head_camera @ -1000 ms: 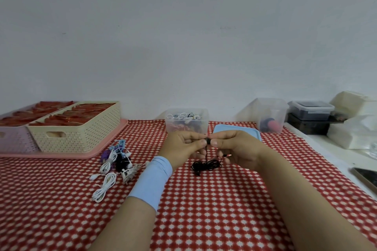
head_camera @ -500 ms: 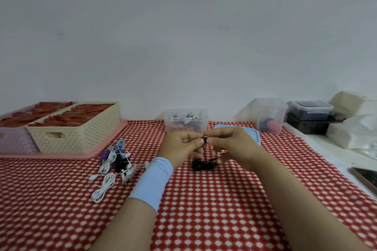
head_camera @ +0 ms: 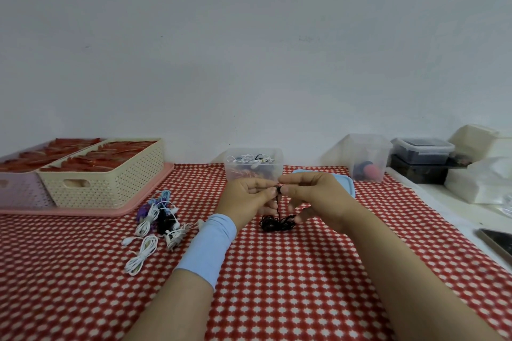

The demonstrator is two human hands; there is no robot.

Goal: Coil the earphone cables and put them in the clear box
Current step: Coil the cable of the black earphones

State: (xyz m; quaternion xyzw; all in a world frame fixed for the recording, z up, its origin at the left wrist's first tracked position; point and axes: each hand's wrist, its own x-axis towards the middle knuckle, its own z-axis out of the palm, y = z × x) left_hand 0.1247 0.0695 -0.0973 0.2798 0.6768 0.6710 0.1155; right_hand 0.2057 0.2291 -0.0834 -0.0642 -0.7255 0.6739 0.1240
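While both hands sit mid-frame, just in front of the clear box (head_camera: 253,171), I'm in the coiling step on one black earphone cable (head_camera: 277,223). Left hand (head_camera: 250,198) and right hand (head_camera: 313,196) meet fingertip to fingertip, and thumb and forefinger of each pinch the cable's top end. Probably the earbud end, but it's too small to be sure. Other fingers are loosely curled.

The rest of the cable hangs from the pinch and lies bunched on the red checked tablecloth (head_camera: 277,285) right below my hands. My right little finger is at the bunch; touching or not, can't tell. It's a loose heap, not a coil yet.

Clear box: centre frame, lid off, some white and dark cables already inside. Blue lid (head_camera: 347,184) lies flat to its right, partly behind my right hand. A pile of earphones (head_camera: 158,216) waits left of centre, near my blue wristband (head_camera: 207,243) but apart from it.

Judgement: the task is partway done, with several sets to go. Next move needs one hand anchoring the end while the other winds the slack into even loops. Thin cord snags easily, so keep light tension, then carry the bundle forward into the box.
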